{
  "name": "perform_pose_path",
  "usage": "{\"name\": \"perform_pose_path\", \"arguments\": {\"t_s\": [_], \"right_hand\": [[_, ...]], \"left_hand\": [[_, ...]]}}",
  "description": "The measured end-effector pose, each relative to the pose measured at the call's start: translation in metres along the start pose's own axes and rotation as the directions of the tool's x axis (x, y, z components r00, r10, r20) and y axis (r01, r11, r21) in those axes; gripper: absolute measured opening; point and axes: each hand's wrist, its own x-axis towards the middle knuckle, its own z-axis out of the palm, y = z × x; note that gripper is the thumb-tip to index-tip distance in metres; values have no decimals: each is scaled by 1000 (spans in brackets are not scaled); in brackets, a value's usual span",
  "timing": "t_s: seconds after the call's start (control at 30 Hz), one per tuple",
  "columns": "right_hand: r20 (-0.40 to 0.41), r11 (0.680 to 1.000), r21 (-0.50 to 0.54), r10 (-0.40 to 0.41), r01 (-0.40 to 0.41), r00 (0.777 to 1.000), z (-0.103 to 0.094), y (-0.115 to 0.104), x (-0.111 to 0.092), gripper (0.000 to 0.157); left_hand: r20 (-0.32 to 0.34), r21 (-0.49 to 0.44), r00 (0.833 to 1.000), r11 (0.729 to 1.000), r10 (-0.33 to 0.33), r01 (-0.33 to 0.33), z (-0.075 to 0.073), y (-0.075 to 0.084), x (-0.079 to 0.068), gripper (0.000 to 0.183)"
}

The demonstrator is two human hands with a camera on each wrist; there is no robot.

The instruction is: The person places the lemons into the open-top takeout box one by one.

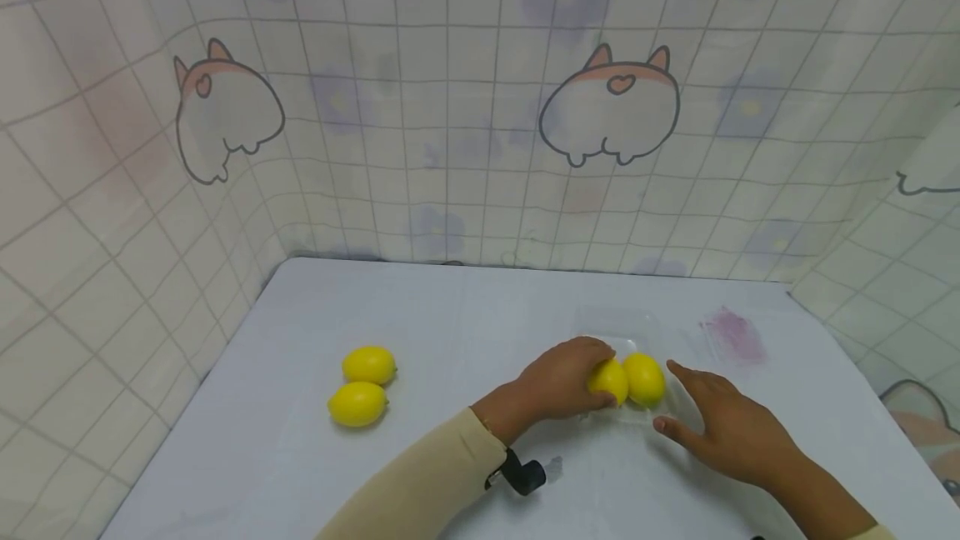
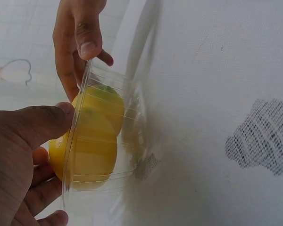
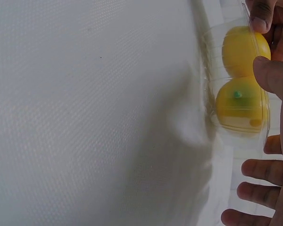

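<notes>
Two yellow lemons sit side by side in a clear plastic container point(image 2: 125, 184) on the table. My left hand point(image 1: 561, 382) grips the left lemon point(image 1: 611, 382), its thumb on the near side and its fingers around the far side. The right lemon point(image 1: 644, 380) touches that one. Just right of the container, my right hand point(image 1: 738, 432) is spread with thumb and fingers apart, holding nothing. In the right wrist view, the right thumb point(image 3: 272, 75) overlaps the container's rim; whether it touches cannot be told.
Two more lemons, a far one point(image 1: 369, 365) and a near one point(image 1: 357, 404), lie together on the left of the white table point(image 1: 247, 465). The container's clear lid point(image 1: 617, 322) appears folded back behind it. A pinkish patch point(image 1: 735, 336) is at the back right. Patterned curtains point(image 1: 465, 107) surround the table.
</notes>
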Motion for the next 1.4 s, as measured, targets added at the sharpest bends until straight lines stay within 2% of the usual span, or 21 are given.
{"name": "perform_pose_path", "arguments": {"t_s": [0.27,0.53,1.07,1.4], "right_hand": [[-9,1000,-4,-10,10,1000,0,-1,2,94],[13,1000,-4,13,-13,1000,1,-1,2,96],[20,1000,-23,22,-22,1000,2,-2,2,98],[-2,1000,-16,4,-4,1000,1,-1,0,96]], "left_hand": [[-11,11,999,999,43,-43,-6,-4,-5,58],[-17,-19,997,997,72,-72,-16,-13,-17,57],[-66,-25,997,999,44,-46,-42,-45,-52,56],[-87,-23,995,999,42,-44,-54,-60,-82,55]]}}
